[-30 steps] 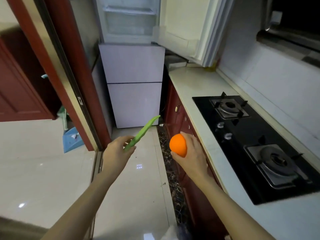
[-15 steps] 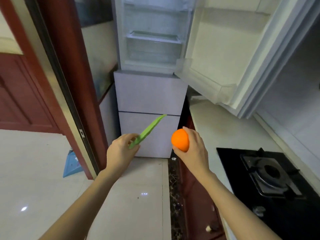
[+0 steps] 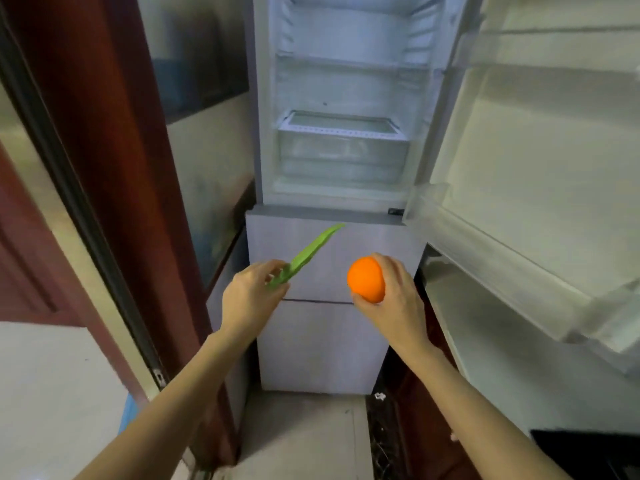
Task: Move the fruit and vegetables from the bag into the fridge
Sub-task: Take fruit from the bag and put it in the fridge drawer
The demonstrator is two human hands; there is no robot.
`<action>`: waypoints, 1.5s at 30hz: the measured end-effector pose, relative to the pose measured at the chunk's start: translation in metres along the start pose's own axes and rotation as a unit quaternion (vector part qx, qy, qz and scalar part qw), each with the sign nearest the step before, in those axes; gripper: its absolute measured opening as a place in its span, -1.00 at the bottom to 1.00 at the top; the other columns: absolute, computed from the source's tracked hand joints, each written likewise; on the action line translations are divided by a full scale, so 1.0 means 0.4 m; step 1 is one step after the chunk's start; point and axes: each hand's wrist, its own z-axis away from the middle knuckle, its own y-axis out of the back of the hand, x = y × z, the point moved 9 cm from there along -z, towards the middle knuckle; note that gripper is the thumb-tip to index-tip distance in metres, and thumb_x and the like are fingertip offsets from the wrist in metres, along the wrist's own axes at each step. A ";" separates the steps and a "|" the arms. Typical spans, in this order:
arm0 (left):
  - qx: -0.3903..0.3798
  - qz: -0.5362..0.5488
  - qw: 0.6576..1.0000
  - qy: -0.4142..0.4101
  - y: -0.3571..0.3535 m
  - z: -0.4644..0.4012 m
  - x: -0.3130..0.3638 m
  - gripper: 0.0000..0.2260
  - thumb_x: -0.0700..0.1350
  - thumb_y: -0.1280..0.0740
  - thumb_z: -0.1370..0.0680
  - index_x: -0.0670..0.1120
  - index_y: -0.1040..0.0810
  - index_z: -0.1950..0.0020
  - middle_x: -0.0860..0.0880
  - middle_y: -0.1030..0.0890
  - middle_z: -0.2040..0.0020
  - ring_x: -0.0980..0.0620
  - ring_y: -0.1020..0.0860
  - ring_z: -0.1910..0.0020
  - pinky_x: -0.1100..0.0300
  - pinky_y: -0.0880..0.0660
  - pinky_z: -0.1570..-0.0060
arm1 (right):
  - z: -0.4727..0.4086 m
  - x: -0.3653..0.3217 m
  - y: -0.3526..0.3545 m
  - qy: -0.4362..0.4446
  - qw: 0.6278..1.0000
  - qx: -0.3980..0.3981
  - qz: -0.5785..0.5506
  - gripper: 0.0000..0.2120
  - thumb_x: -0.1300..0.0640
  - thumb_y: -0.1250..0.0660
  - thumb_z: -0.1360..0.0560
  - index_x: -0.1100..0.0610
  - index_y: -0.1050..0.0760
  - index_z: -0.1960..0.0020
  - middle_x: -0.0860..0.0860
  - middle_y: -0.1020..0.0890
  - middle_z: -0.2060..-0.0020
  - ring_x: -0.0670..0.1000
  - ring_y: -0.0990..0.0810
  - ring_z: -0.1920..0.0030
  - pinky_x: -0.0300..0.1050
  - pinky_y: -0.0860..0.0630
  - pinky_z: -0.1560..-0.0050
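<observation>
The white fridge [image 3: 332, 341] stands straight ahead with its upper compartment open. Inside I see bare shelves and a clear drawer [image 3: 343, 147]. Its upper door [image 3: 540, 188] is swung out to the right. My left hand [image 3: 249, 299] is closed on a long flat green pod [image 3: 304, 254] that points up and right. My right hand [image 3: 391, 299] grips a round orange [image 3: 366, 278]. Both hands hover in front of the fridge's closed lower drawers, below the open compartment. The bag is out of view.
A dark red door frame [image 3: 114, 188] rises on the left, close to the fridge. On the right, a white countertop [image 3: 491, 344] runs under the open door, with a black hob corner [image 3: 588, 452] at the lower right. Pale tiled floor [image 3: 304, 438] lies below.
I have come closer to the fridge and the view has tilted up, so the open compartment now fills the top. Both hands kept their hold and rose toward it.
</observation>
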 end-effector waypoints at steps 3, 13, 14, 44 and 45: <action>0.007 0.015 1.000 -0.011 -0.027 -0.130 -0.017 -0.75 -0.12 -0.44 -0.44 0.00 -0.61 -0.11 0.01 -0.65 0.03 -0.02 -0.59 0.10 0.06 -0.54 0.15 | -0.115 0.019 -0.042 -0.011 1.000 0.014 -0.005 -0.28 -0.03 -0.52 -0.30 0.01 -0.30 -0.38 0.05 -0.42 -0.28 0.14 -0.50 -0.16 -0.11 -0.45 0.13; 0.008 0.029 0.999 -0.043 -0.196 -0.538 -0.024 -0.78 -0.13 -0.41 -0.47 -0.01 -0.60 -0.12 0.00 -0.64 0.01 0.01 -0.58 0.10 0.01 -0.57 0.12 | -0.494 0.145 -0.168 -0.007 0.999 0.027 -0.016 -0.29 -0.03 -0.51 -0.32 0.01 -0.30 -0.39 0.04 -0.40 -0.30 0.12 -0.46 -0.21 -0.13 -0.40 0.04; 0.011 0.031 0.999 -0.042 -0.208 -0.580 -0.017 -0.78 -0.14 -0.40 -0.47 -0.01 -0.60 -0.11 0.00 -0.64 0.01 0.01 -0.57 0.11 0.01 -0.57 0.11 | -0.537 0.157 -0.174 -0.008 0.999 0.034 -0.019 -0.29 -0.03 -0.51 -0.32 0.02 -0.30 -0.39 0.04 -0.41 -0.30 0.12 -0.46 -0.21 -0.14 -0.39 0.03; -0.055 -0.126 0.970 -0.200 -0.484 -1.621 0.205 -0.73 -0.16 -0.37 -0.45 -0.04 -0.58 -0.15 -0.13 -0.60 -0.11 -0.16 -0.54 -0.08 0.07 -0.49 -0.01 | -1.201 0.315 -0.277 -0.066 0.990 0.126 0.026 -0.31 -0.07 -0.46 -0.34 -0.02 -0.27 -0.39 0.01 -0.39 -0.28 0.07 -0.41 -0.21 0.00 -0.47 -0.12; -0.074 -0.136 0.969 -0.194 -0.507 -1.642 0.196 -0.73 -0.15 -0.38 -0.46 -0.03 -0.57 -0.16 -0.13 -0.59 -0.11 -0.15 -0.54 -0.08 0.09 -0.47 -0.01 | -1.205 0.319 -0.284 -0.064 0.990 0.120 0.029 -0.30 -0.06 -0.46 -0.33 -0.02 -0.27 -0.40 0.01 -0.39 -0.27 0.06 -0.41 -0.20 0.00 -0.47 -0.13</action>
